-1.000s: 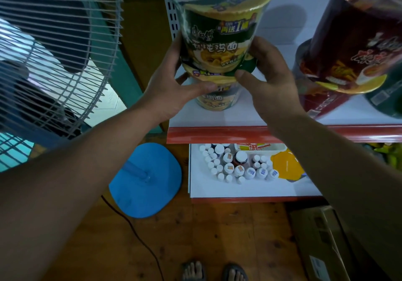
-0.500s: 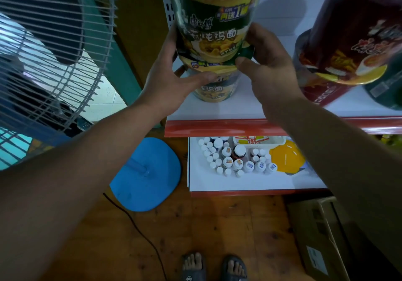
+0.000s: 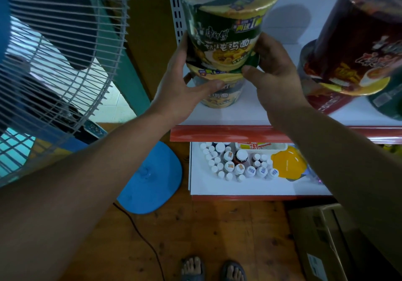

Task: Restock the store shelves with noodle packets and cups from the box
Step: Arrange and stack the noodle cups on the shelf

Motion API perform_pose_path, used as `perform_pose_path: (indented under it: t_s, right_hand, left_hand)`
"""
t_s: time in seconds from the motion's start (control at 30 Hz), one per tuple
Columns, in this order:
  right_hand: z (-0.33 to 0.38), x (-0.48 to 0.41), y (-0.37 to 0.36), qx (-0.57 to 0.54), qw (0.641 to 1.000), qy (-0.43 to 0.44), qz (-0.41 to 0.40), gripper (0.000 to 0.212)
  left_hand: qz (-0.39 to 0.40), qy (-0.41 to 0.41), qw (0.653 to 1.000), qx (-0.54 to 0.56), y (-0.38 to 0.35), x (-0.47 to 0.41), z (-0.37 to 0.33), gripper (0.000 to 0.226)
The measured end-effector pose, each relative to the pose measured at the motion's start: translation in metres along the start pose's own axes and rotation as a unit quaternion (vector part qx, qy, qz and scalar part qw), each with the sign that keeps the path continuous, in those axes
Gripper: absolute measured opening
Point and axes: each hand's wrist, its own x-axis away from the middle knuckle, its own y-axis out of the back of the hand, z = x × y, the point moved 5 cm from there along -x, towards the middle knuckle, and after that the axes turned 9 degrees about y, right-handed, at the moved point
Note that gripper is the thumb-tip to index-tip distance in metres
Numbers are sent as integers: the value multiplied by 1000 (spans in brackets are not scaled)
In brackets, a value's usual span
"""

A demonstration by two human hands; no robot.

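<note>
I am watching both hands working at 12 o'clock in the head view, where a green noodle cup [image 3: 226,39] is sitting upright with its base on the lid of a second green cup [image 3: 219,96]. The second green cup is standing at the left end of the white shelf [image 3: 239,116].

The left hand [image 3: 185,84] is gripping the green noodle cup from its 9 o'clock side, fingers curling up the wall and the thumb lying across the lid rim of the second green cup. The right hand [image 3: 276,76] is gripping the same cup from 3 o'clock, fingers wrapping behind it and the thumb pressing near its base.

At 2 o'clock, 2 dark red cups [image 3: 359,52] are standing stacked on the same shelf, well apart from the green pair.

Below, a lower shelf [image 3: 200,185] is carrying a cluster of small white-capped bottles [image 3: 235,165] and a yellow lid [image 3: 287,165] beside them. A cardboard box [image 3: 322,237] is sitting on the wooden floor at 4 o'clock. A standing fan [image 3: 56,63] is filling 9 o'clock, with its blue base [image 3: 150,178] on the floor. Sandalled feet [image 3: 214,270] are showing at 6 o'clock.
</note>
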Motion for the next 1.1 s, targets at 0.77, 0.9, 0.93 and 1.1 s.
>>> perform_pose_path:
  t_s: [0.77, 0.9, 0.93, 1.1]
  right_hand:
    - [5, 8, -3, 21, 999, -22, -15, 64]
    - [5, 13, 3, 42, 997, -50, -28, 61]
    - [8, 17, 6, 52, 996, -60, -34, 58]
    - [37, 51, 27, 106, 988, -102, -37, 49]
  left_hand:
    - [17, 31, 999, -14, 6, 0, 3, 106]
    - [-15, 45, 999, -7, 8, 9, 7, 112]
    - [-35, 51, 998, 4, 9, 16, 6, 106]
    - [-126, 59, 990, 20, 7, 76, -25, 57]
